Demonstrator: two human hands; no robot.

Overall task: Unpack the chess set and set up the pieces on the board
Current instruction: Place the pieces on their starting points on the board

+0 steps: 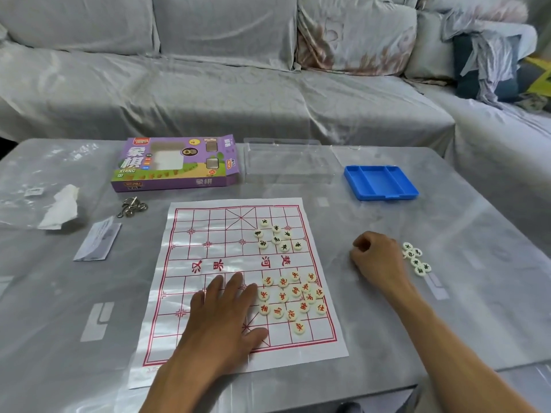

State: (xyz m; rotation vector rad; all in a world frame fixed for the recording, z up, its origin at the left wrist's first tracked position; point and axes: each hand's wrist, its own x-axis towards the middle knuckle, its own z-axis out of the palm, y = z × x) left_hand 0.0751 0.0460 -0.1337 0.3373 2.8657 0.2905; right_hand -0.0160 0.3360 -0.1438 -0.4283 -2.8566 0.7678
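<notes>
The left hand (222,312) is laid flat on the board (185,293), fingers straight, nothing held. Unpacking is judged complete: the box (174,163) at far left, one clear lid (287,160) and one blue tray (380,181) are emptied. Placement is not yet begun. Eight black pieces (275,235) and about seventeen red pieces (293,298) are heaped on the board's right half. The right hand (377,257) is curled on the table; whether anything is held cannot be told. Roughly seven pieces (416,259) are left beside it.
</notes>
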